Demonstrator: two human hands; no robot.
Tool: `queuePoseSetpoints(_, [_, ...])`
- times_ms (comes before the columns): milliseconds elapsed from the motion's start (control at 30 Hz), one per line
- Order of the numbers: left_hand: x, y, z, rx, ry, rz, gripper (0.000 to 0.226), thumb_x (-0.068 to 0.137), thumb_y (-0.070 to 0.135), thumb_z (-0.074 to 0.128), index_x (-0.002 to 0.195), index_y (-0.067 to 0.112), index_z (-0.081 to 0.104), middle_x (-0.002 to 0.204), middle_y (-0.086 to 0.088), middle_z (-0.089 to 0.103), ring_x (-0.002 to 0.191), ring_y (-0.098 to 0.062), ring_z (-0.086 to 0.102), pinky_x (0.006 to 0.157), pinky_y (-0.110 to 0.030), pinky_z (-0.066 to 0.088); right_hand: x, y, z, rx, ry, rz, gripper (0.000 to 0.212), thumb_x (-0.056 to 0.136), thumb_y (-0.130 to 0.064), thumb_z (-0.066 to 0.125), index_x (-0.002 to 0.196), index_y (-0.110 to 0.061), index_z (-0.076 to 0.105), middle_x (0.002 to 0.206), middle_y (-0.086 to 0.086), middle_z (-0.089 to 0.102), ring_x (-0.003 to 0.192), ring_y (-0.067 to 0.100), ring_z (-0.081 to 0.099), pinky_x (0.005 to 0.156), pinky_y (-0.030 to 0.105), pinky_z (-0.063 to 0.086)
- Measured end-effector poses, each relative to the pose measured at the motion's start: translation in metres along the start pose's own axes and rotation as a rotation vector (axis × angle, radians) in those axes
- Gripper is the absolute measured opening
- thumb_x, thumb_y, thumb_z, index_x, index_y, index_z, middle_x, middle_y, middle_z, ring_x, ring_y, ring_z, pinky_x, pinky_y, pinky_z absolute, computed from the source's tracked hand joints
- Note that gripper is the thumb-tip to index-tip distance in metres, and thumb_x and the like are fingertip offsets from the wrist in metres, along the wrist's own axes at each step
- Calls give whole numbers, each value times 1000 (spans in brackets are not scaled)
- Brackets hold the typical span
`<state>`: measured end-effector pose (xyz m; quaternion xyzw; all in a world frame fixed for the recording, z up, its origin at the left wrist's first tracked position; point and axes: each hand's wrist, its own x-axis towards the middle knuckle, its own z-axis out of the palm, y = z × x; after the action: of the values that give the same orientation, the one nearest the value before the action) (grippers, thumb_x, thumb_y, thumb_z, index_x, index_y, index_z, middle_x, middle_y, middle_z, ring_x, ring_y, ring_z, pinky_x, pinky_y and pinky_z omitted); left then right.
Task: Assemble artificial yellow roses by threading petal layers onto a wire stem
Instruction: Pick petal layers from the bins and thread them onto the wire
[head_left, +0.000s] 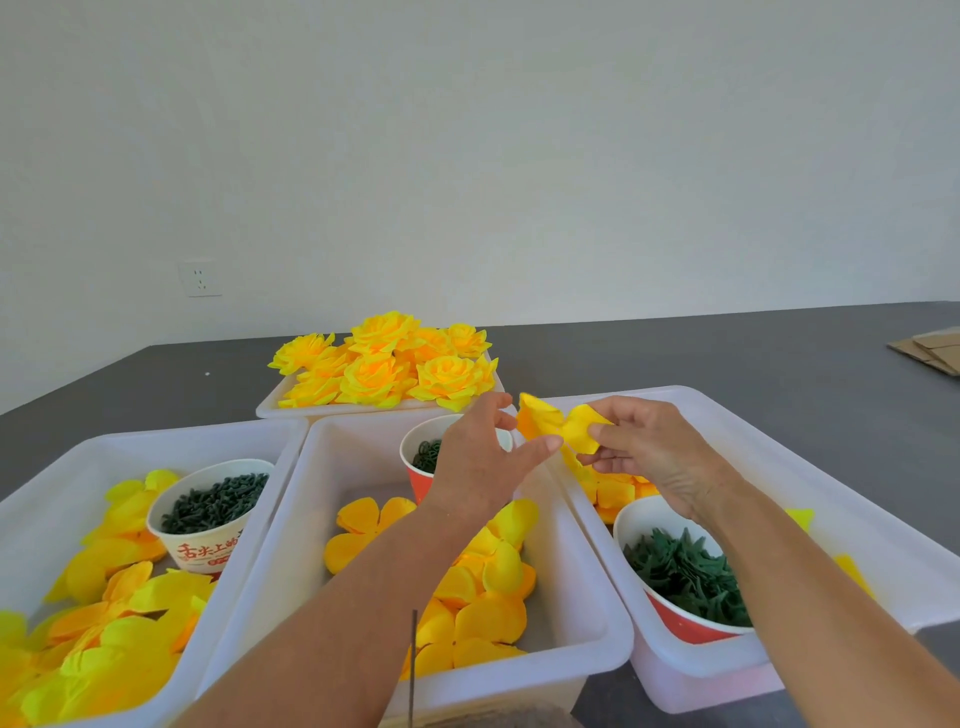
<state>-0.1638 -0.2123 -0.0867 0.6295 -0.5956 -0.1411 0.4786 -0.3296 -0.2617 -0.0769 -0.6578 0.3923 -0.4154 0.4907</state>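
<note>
A yellow petal layer (561, 427) is held above the bins, pinched at one side by the right hand (649, 457) and at the other by the left hand (480, 457) (thumb and fingertips closed on it). A wire stem (413, 670) is seen upright below. Finished roses (389, 366) are piled in the far tray (270, 410).

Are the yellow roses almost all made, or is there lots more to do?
Some are done: finished roses fill the far tray. Right now the left hand and right hand both pinch one petal layer. It isn't on the wire stem yet. Many loose petals wait in the bins, so lots remains.
</note>
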Motion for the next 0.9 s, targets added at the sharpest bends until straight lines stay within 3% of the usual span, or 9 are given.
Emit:
queuePoseSetpoints(100, [1,1,-2,-72,43,35,32,80,33,72,109,25,60,110,7,60,76,-1,53,61,-4,38,-1,-2,1,-7,-43,-36,26,91,5,52,100,-14,68,79,0,71,67,13,67,73,28,53])
queuePoseSetpoints(200, [2,2,-4,-170,56,13,26,79,27,74,95,37,56,110,7,57,89,-11,57,78,-25,49,-2,-3,2,-2,-88,-62,32,90,6,51,100,-18,69,82,0,72,69,14,67,73,28,53])
queuePoseSetpoints(300, [1,5,-7,-232,54,8,10,80,23,72,82,28,63,83,11,60,86,-10,55,75,-23,46,2,1,1,32,-26,-81,27,88,3,57,109,-13,66,76,1,69,68,13,64,69,27,54])
queuePoseSetpoints(367, [1,7,-9,-281,35,14,13,83,19,70,71,22,64,71,6,61,76,-11,54,71,-27,44,5,2,1,101,40,-73,23,87,1,59,106,-8,66,76,1,69,70,14,63,65,26,53])
queuePoseSetpoints(500, [0,10,-10,-413,5,-49,15,88,13,63,86,-1,67,85,-25,66,74,-21,55,71,-39,48,8,2,11,202,10,20,17,91,-5,54,97,-12,69,85,7,71,77,20,64,69,33,54])
queuePoseSetpoints(600, [-2,8,-7,-431,-1,-82,19,91,15,59,91,-2,68,81,-17,69,71,-14,60,65,-26,48,13,-3,19,333,36,132,18,94,-10,51,106,-7,65,95,14,69,80,25,65,68,36,54])
queuePoseSetpoints(700, [-1,11,-8,-508,37,-139,17,91,14,59,81,4,68,63,0,65,56,-3,58,51,-15,47,17,-14,23,500,42,216,8,85,-16,65,87,-9,66,74,7,72,62,17,68,61,33,54])
queuePoseSetpoints(767, [0,9,-8,-536,63,-179,17,90,17,60,79,6,68,70,-5,64,66,-13,57,62,-28,52,18,-16,26,494,-36,255,11,75,-18,71,81,-11,67,69,5,71,58,15,67,59,29,54])
queuePoseSetpoints(900, [-3,10,-8,-558,50,-204,29,91,22,60,87,-5,65,83,-25,63,74,-26,54,79,-48,51,14,-9,37,477,-59,302,2,83,-5,63,82,-6,64,63,6,69,52,15,65,49,26,54])
